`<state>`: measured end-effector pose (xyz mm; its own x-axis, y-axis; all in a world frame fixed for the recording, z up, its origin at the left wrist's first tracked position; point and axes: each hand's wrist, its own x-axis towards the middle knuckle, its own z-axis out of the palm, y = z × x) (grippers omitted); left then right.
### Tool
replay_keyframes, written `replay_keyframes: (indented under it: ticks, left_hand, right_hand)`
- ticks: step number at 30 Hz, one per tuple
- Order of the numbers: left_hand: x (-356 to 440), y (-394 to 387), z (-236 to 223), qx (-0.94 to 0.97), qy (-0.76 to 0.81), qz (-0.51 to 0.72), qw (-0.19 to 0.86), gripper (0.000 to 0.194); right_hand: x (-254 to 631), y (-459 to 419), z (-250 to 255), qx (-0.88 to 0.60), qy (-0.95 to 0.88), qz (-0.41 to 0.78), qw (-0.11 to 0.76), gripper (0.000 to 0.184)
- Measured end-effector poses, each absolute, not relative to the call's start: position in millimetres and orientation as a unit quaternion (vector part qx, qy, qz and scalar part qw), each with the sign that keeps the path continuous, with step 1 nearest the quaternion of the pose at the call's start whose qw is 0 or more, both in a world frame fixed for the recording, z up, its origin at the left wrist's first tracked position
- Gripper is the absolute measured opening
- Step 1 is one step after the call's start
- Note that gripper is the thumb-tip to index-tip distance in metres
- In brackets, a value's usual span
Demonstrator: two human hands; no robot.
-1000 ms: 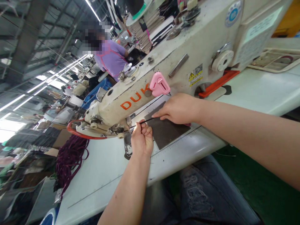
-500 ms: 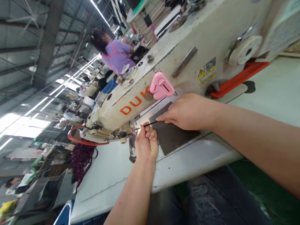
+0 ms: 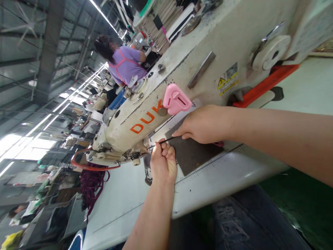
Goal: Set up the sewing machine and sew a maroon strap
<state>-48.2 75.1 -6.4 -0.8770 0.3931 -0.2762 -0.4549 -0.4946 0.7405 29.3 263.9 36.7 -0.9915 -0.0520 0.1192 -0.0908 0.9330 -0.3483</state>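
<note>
A thin black strip (image 3: 170, 139) runs between my two hands beside the needle area of a sewing machine (image 3: 145, 121). My left hand (image 3: 163, 161) is closed, pinching the strip between thumb and forefinger close to the presser foot. My right hand (image 3: 201, 124) is closed too, its fingertips on the strip's other end. Below it lies a flat dark brown-grey sheet (image 3: 194, 158) on the machine table (image 3: 117, 205). A small pink thing (image 3: 220, 143) peeks out under my right wrist; its kind is hidden. The needle is too small to make out.
A pink triangular holder (image 3: 177, 99) is fixed on the machine arm, near a metal bar (image 3: 201, 70). Ruler marks (image 3: 208, 166) line the table front. Purple straps (image 3: 92, 184) hang at the far left edge. Beyond the machine sits a co-worker in a purple shirt (image 3: 127, 64).
My right forearm has swung up to a flatter angle, and the pink thing now shows beneath the wrist. Both hands stay on the strip. The view has shifted slightly.
</note>
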Motion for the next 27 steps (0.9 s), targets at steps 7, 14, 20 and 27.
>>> replay_keyframes:
  ticks: [7,14,20,27]
  left_hand:
    - [-49,77,-6,-0.048,0.442,0.863,0.241,0.037]
    - [-47,78,-6,-0.042,0.441,0.866,0.232,0.035]
    - [-46,78,-3,-0.055,0.431,0.870,0.234,0.036]
    - [-46,78,-2,-0.046,0.428,0.870,0.242,0.037]
  right_hand:
    - [40,262,27,0.082,-0.993,0.063,0.062,0.041]
    - [45,265,12,0.119,-0.980,0.002,0.158,0.040]
    - [50,259,7,0.110,-0.958,0.027,0.262,0.025]
    - [48,254,8,0.091,-0.950,0.028,0.299,0.015]
